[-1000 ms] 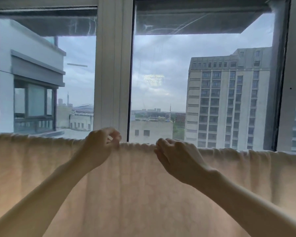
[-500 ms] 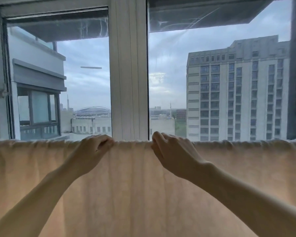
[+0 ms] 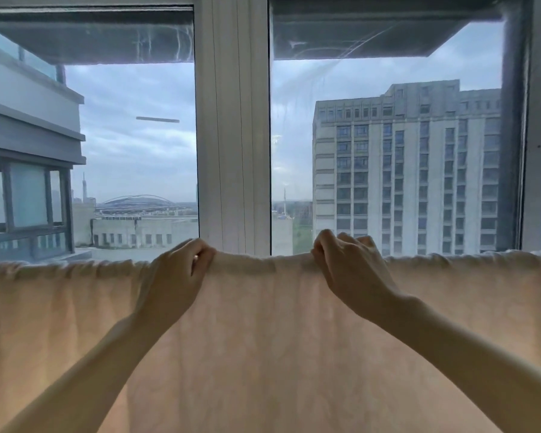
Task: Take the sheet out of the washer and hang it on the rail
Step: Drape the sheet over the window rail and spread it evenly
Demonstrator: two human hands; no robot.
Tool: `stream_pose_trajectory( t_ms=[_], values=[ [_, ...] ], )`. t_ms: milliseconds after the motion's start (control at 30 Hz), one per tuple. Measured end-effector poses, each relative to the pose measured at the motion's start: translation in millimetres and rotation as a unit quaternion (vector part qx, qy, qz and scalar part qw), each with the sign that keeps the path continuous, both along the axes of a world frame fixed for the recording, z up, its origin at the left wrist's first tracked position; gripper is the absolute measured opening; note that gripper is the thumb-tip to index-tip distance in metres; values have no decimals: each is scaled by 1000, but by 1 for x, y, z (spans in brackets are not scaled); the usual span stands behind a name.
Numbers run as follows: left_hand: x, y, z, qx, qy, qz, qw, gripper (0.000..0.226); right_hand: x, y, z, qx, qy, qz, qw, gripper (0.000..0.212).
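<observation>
While draped in front of the window, hangs as a pale peach sheet point(image 3: 272, 354) across the whole width, rail hidden under its top fold. Gripped at that fold by the left hand point(image 3: 175, 273) and by the right hand point(image 3: 350, 270), fingers of both curled over the cloth, a sagging stretch between them. Thin, translucent, finely crinkled fabric, ruffled along the top, falling in soft vertical folds. Behind, a smooth, ribbed white window frame point(image 3: 231, 135).

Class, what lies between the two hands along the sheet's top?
In the head view, only the top fold of the sheet spans from left hand to right hand; the white window post stands behind it.
</observation>
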State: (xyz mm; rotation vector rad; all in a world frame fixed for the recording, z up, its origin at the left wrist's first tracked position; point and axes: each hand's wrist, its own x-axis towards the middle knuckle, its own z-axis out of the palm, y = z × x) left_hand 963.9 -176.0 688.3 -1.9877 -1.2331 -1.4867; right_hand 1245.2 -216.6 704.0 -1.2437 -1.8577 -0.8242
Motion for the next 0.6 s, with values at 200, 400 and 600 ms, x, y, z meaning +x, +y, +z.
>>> stream_pose_trajectory(
  t_ms=[200, 400, 600],
  values=[
    [-13, 6, 11, 12, -78, -59, 995, 17, 30, 0, 5, 1, 24, -12, 1000, 23],
    [-41, 6, 5, -73, 13, -74, 995, 18, 62, -10, -5, -27, 44, -14, 999, 27],
    [-33, 1, 3, -73, 9, -45, 996, 15, 68, -6, -7, -31, 38, 29, 998, 25]
  ],
)
